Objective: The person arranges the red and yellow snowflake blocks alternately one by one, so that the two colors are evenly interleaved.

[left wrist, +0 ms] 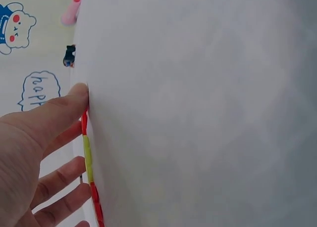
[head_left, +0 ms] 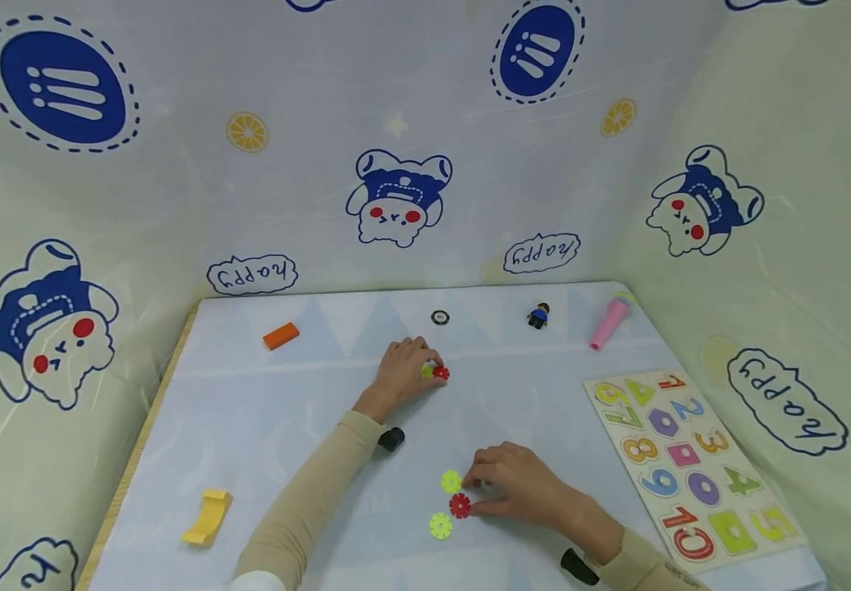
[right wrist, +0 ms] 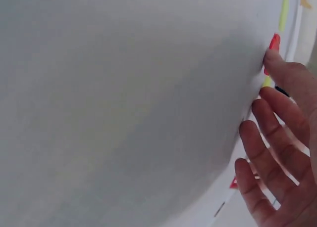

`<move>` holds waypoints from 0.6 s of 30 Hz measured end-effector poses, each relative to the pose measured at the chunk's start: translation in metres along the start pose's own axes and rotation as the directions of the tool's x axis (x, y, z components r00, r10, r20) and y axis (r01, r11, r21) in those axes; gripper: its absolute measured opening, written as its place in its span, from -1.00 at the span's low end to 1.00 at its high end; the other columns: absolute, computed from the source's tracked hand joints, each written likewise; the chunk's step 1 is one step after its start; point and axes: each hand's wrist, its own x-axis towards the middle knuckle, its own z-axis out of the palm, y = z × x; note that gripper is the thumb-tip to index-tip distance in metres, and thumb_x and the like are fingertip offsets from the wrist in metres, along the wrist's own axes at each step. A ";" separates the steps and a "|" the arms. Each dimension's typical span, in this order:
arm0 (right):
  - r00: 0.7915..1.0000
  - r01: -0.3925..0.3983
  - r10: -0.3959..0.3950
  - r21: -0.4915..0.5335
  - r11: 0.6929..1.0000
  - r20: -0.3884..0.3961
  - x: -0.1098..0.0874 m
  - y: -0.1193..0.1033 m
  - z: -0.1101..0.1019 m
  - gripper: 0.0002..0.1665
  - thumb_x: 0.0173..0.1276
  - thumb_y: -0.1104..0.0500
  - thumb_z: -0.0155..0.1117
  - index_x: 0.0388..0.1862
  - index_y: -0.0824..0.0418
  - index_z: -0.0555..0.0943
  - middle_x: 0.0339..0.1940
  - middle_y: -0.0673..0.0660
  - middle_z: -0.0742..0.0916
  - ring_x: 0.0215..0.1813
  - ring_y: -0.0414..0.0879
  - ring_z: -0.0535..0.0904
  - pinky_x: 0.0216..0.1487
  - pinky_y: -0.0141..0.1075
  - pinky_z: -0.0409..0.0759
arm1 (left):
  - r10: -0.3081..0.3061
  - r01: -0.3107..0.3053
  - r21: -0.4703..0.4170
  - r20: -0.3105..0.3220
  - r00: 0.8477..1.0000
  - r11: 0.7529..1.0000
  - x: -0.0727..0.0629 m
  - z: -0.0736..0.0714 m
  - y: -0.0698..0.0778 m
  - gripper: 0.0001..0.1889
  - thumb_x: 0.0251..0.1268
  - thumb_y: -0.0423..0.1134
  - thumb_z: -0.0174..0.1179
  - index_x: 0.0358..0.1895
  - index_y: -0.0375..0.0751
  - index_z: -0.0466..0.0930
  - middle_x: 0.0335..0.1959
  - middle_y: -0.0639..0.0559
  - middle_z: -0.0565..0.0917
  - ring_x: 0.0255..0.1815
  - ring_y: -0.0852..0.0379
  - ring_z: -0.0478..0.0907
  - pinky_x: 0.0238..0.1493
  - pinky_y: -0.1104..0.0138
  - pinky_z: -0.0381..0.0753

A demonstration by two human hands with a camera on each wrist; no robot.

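In the head view, my left hand [head_left: 404,368] is low over the middle of the white table, with thumb and index finger about a red flower-shaped disc [head_left: 441,373]. A yellow-green disc [head_left: 427,372] lies beside it, partly under the fingers. The left wrist view shows red and yellow-green discs [left wrist: 88,158] edge-on in a row along the fingertips. Nearer the front, my right hand [head_left: 517,484] touches another red disc [head_left: 459,506] with its thumb. Its index fingertip is right at a yellow-green disc [head_left: 451,481]; a second yellow-green disc [head_left: 441,526] lies just in front.
A number-and-shape board [head_left: 691,468] lies at right. Along the back are an orange block [head_left: 281,336], a black-and-white ring [head_left: 440,318], a toy figure [head_left: 538,316] and a pink microphone-shaped toy [head_left: 610,322]. A yellow curved block [head_left: 207,518] sits front left. Printed sheets rise behind the table.
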 end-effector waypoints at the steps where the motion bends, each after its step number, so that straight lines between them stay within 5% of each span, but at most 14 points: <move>1: 1.000 0.000 0.000 -0.009 1.000 -0.003 0.000 -0.001 0.001 -0.60 0.30 -0.23 0.66 0.00 -0.09 0.85 -0.15 -0.23 0.76 -0.18 -0.42 0.54 0.02 -0.35 0.62 | -0.001 0.001 0.000 -0.001 1.000 1.000 0.000 0.000 0.000 -0.71 0.38 0.11 0.52 0.04 0.12 0.85 0.05 -0.01 0.69 0.13 -0.07 0.60 0.34 -0.06 0.55; 10: 0.999 -0.003 0.002 -0.041 0.999 -0.041 0.002 -0.013 0.007 -0.67 0.30 -0.15 0.68 -0.05 -0.08 0.85 -0.20 -0.24 0.74 -0.16 -0.39 0.56 0.06 -0.32 0.64 | -0.015 0.015 0.014 0.005 1.000 1.000 0.001 -0.001 0.001 -0.70 0.37 0.11 0.53 0.04 0.11 0.86 0.03 0.00 0.68 0.10 -0.06 0.59 0.36 -0.05 0.54; 18: 0.995 -0.088 0.087 -0.017 0.996 -0.038 0.006 -0.022 0.011 -0.60 0.25 -0.24 0.69 -0.08 -0.09 0.82 -0.23 -0.26 0.73 -0.19 -0.43 0.52 0.02 -0.33 0.63 | -0.007 0.007 -0.009 0.000 1.000 1.000 -0.001 0.000 0.003 -0.71 0.37 0.06 0.54 0.04 0.08 0.86 0.05 -0.04 0.68 0.11 -0.09 0.59 0.37 -0.07 0.53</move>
